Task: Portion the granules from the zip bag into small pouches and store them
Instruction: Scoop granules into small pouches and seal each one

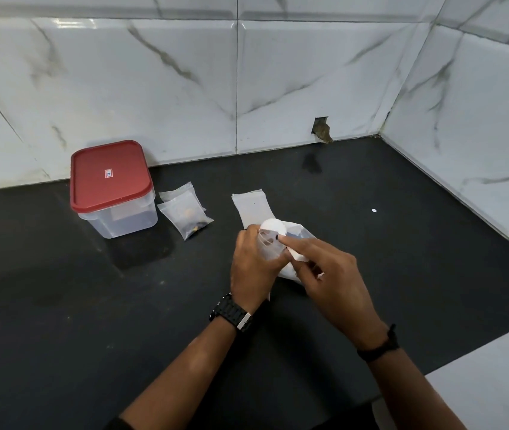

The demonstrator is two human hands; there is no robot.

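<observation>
No legible text anywhere. The red lid (110, 174) of the clear container (123, 220) bore a small red-and-blue sticker (108, 174); its print was too small to read.

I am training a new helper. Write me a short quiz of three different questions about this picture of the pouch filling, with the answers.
1. True or false: the red lid is on the clear plastic container.
2. Multiple choice: the filled small pouches lie (A) inside the container, (B) on the black counter just right of the container, (C) in the right corner by the wall.
3. Short answer: what do the left hand and the right hand do together?

Key
1. True.
2. B.
3. They hold a small clear pouch between them, above the larger plastic bag on the counter.
</observation>
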